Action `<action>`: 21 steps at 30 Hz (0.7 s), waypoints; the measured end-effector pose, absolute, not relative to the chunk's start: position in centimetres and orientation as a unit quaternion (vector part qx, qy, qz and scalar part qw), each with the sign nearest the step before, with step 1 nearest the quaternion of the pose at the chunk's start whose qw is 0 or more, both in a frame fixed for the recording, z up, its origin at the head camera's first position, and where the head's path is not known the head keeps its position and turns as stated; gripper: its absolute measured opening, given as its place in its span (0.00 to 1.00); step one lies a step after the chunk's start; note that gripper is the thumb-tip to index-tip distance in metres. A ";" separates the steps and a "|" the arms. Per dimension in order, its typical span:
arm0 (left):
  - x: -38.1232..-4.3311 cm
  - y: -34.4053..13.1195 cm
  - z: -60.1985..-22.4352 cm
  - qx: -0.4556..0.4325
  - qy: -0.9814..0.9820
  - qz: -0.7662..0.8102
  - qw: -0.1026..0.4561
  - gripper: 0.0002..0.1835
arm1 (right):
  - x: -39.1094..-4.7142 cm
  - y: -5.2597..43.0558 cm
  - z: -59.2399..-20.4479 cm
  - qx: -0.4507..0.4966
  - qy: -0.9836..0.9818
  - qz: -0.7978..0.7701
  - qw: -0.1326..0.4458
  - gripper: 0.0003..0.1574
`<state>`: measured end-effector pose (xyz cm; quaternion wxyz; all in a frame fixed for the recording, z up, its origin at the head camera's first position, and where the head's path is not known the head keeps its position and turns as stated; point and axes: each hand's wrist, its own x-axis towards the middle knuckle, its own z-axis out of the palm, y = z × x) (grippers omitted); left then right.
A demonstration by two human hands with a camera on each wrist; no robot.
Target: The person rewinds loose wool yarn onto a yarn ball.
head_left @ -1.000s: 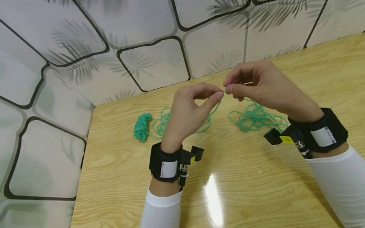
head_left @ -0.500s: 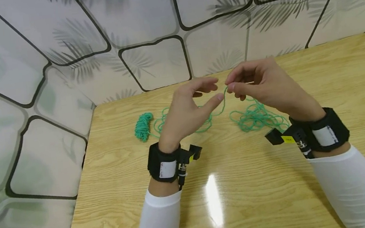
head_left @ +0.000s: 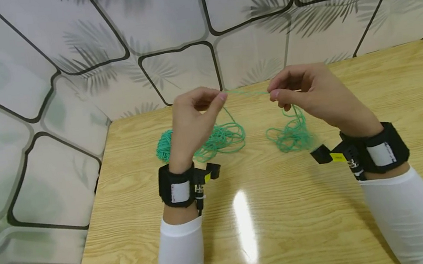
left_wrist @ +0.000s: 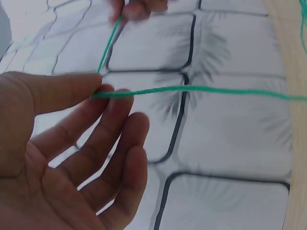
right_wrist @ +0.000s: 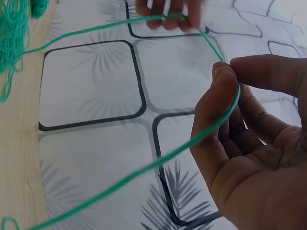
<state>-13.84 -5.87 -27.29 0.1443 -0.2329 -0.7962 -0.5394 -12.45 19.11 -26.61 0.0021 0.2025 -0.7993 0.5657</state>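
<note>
A thin green cord stretches nearly straight between both hands above the back of the table. My left hand pinches it between thumb and fingertips; in the left wrist view the cord runs off from there to the right. My right hand pinches the same cord between thumb and forefinger, and in the right wrist view a length of cord hangs away from the fingers. Under the left hand lies a loose tangle of cord. A second loose heap sits below the right hand.
A tightly wound green bundle lies at the left of the tangle, partly behind the left hand. The wooden table meets a patterned wall at its back and left edges. Both wrists wear black straps with small cameras.
The left hand let its fingers part, then took the cord again and moved left. The cord between the hands has lengthened and straightened. The right hand shifted slightly right, keeping its pinch.
</note>
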 end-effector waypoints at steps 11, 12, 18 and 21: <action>-15.5 -10.8 -28.7 -0.049 -0.777 -0.582 0.236 0.12 | -12.7 20.7 -26.4 0.200 -0.750 0.630 0.021 0.15; -15.4 -10.8 -28.7 -0.047 -0.787 -0.571 0.230 0.12 | -12.7 20.7 -26.4 0.200 -0.746 0.634 0.023 0.15; -14.2 -7.8 -27.8 -0.117 -0.873 -0.453 0.136 0.17 | -12.5 19.5 -26.6 0.205 -0.775 0.598 0.020 0.16; -13.3 -4.9 -27.5 -0.223 -0.864 -0.442 0.088 0.20 | -12.3 18.6 -26.8 0.213 -0.796 0.567 0.000 0.16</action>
